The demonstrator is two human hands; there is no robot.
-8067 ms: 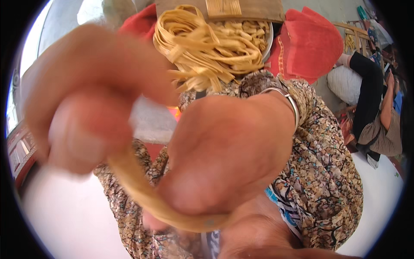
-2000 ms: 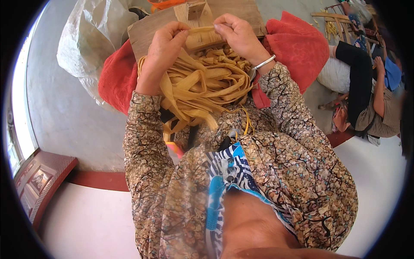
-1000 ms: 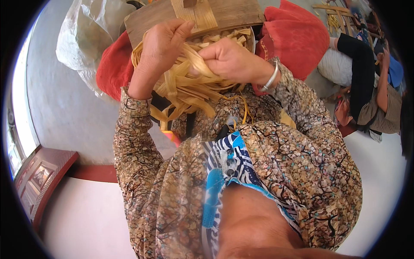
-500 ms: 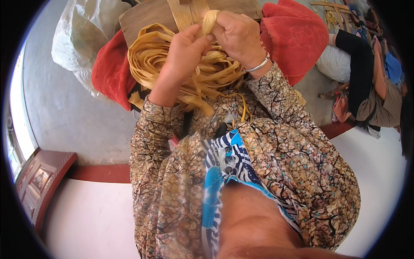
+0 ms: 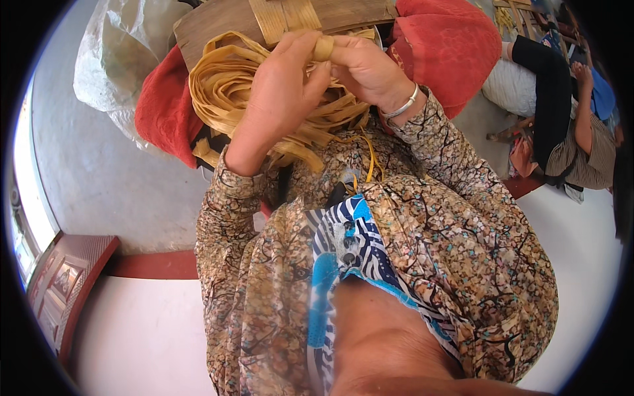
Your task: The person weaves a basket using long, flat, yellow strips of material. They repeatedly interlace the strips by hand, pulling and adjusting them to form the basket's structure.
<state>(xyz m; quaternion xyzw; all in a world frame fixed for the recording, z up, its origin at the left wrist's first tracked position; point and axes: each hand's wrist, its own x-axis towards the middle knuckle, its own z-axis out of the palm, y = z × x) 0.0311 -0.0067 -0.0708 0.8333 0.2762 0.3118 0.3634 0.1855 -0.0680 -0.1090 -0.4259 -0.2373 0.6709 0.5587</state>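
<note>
While my left hand [image 5: 277, 99] and right hand [image 5: 366, 66] pinch closed on one flat straw strip [image 5: 323, 47] above the coiled strip bundle [image 5: 224, 92], a loose grip could let it slip and uncoil, I judge.

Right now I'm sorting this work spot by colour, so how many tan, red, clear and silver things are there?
Tan: 3 - coil of strips, wooden board, rolled strip end between both hands' fingers
Red: 1 - cushion
Clear: 1 - plastic bag
Silver: 1 - bangle
Total: 6
</note>
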